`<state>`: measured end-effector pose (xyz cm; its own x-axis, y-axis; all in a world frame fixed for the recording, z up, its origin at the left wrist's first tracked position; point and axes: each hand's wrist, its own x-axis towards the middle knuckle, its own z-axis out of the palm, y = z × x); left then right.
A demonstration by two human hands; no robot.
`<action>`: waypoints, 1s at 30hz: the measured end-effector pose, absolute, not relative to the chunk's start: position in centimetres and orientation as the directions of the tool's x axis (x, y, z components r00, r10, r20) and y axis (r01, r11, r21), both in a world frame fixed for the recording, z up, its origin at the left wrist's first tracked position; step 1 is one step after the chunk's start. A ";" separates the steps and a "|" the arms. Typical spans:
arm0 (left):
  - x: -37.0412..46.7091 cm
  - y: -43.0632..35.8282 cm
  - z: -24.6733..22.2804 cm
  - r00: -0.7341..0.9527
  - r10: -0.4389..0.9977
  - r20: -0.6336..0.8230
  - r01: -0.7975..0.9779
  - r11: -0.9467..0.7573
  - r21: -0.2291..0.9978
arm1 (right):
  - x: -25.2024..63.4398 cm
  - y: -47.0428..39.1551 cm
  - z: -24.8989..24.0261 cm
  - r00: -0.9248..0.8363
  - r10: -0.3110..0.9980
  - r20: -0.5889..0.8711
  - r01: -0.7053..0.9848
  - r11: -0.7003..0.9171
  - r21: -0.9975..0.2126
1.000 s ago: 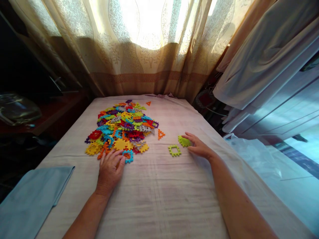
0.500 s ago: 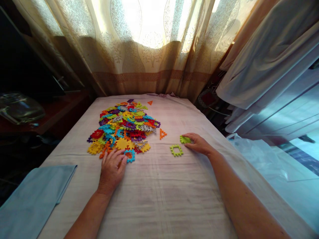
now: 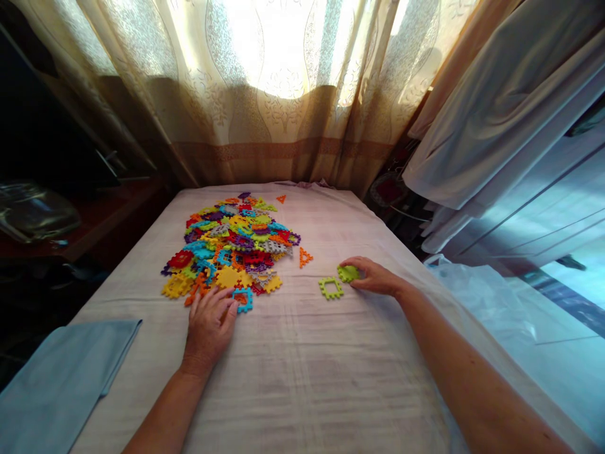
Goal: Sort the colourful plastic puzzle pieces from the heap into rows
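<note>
My right hand (image 3: pixel 373 276) has its thumb and fingers around the edge of a solid lime-green interlocking tile (image 3: pixel 348 273) on the cloth. Just left of that tile, apart from it, lies a lime-green square frame tile (image 3: pixel 322 288) with an open middle. My left hand (image 3: pixel 210 321) rests at the near edge of a heap of mixed plastic tiles (image 3: pixel 241 243), its fingers extended and loosely bent. By its thumb and fingertips is a blue square frame tile (image 3: pixel 248 301), with orange showing through the opening. An orange triangle frame (image 3: pixel 305 257) sits right of the heap.
A pale cloth (image 3: pixel 302 378) covers the table. At the left lies a folded light-blue cloth (image 3: pixel 70 359). Another small orange triangle (image 3: pixel 281 198) is at the back. Curtains (image 3: pixel 265 126) hang behind, and a clear plastic bag (image 3: pixel 482 296) is beyond the right edge.
The view has shifted slightly. My right hand's fingers have shifted a little around the solid green tile, showing more of it. My left hand stays by the blue frame.
</note>
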<state>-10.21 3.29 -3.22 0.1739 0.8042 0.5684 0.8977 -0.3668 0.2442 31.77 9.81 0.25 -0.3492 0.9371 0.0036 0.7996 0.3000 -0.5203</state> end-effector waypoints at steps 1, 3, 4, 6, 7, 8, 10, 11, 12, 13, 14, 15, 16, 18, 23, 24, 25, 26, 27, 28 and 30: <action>-10.2 3.3 -3.2 0.175 0.804 0.568 0.898 -0.366 0.242 | 31.7 9.7 0.2 -0.326 0.945 0.005 0.805 0.281 -0.522; -10.2 3.3 -3.2 0.178 0.803 0.568 0.899 -0.367 0.238 | 31.3 9.3 -0.1 -0.249 0.968 0.032 0.833 0.231 -0.502; -10.2 3.3 -3.2 0.178 0.803 0.569 0.899 -0.368 0.237 | 31.0 9.0 -0.2 -0.196 0.979 0.055 0.856 0.199 -0.477; -10.2 3.3 -3.2 0.180 0.801 0.570 0.899 -0.370 0.236 | 30.0 8.3 -0.4 -0.043 0.994 0.099 0.910 0.080 -0.407; -10.2 3.2 -3.2 0.180 0.801 0.570 0.898 -0.371 0.237 | 29.5 7.9 -0.5 0.056 0.992 0.116 0.928 -0.009 -0.373; -10.2 3.2 -3.2 0.180 0.802 0.570 0.897 -0.371 0.240 | 28.8 7.4 -0.5 0.157 0.979 0.131 0.933 -0.103 -0.346; -10.2 3.2 -3.2 0.180 0.801 0.571 0.896 -0.373 0.242 | 27.5 6.5 -0.5 0.305 0.941 0.146 0.918 -0.250 -0.307; -10.2 3.3 -3.2 0.180 0.801 0.572 0.896 -0.373 0.241 | 26.9 6.2 -0.5 0.338 0.929 0.150 0.914 -0.286 -0.288; -10.2 3.3 -3.2 0.180 0.799 0.574 0.896 -0.374 0.240 | 26.3 5.8 -0.5 0.350 0.924 0.153 0.915 -0.302 -0.266; -10.2 3.3 -3.2 0.181 0.797 0.576 0.897 -0.374 0.237 | 25.8 5.6 -0.5 0.352 0.923 0.157 0.920 -0.310 -0.240; -10.2 3.3 -3.2 0.183 0.795 0.578 0.897 -0.376 0.233 | 25.3 5.5 -0.6 0.351 0.922 0.162 0.925 -0.315 -0.214; -10.3 3.3 -3.3 0.187 0.793 0.580 0.897 -0.378 0.229 | 25.0 5.4 -0.6 0.353 0.920 0.171 0.928 -0.321 -0.190; -10.3 3.3 -3.3 0.189 0.792 0.581 0.897 -0.380 0.225 | 24.8 5.4 -0.7 0.356 0.917 0.181 0.929 -0.327 -0.172; -10.3 3.4 -3.3 0.194 0.791 0.581 0.898 -0.382 0.220 | 24.5 5.5 -0.8 0.357 0.913 0.196 0.931 -0.331 -0.151; -10.2 3.3 -3.2 0.187 0.787 0.588 0.900 -0.376 0.218 | 24.7 5.7 -0.9 0.337 0.920 0.202 0.941 -0.319 -0.117; -10.2 3.3 -3.2 0.187 0.786 0.589 0.901 -0.376 0.217 | 24.7 5.7 -0.9 0.331 0.922 0.201 0.943 -0.315 -0.109; -10.2 3.3 -3.2 0.187 0.786 0.589 0.900 -0.377 0.217 | 24.8 5.7 -0.8 0.326 0.924 0.200 0.945 -0.312 -0.099; -10.2 3.3 -3.2 0.189 0.786 0.589 0.900 -0.379 0.216 | 24.8 5.6 -0.8 0.322 0.925 0.203 0.946 -0.310 -0.091; -10.2 3.3 -3.2 0.191 0.785 0.589 0.899 -0.380 0.215 | 24.9 5.6 -0.8 0.320 0.925 0.207 0.947 -0.309 -0.084; -10.2 3.3 -3.2 0.192 0.785 0.589 0.899 -0.382 0.215 | 25.0 5.6 -0.8 0.319 0.924 0.211 0.948 -0.309 -0.080; -10.3 3.3 -3.3 0.192 0.782 0.593 0.898 -0.383 0.214 | 25.3 5.5 -0.8 0.320 0.921 0.223 0.947 -0.309 -0.083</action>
<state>-10.28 3.29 -3.26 0.1921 0.7818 0.5932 0.8985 -0.3833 0.2141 25.31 5.49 -0.82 0.3204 0.9207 0.2229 0.9473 -0.3095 -0.0832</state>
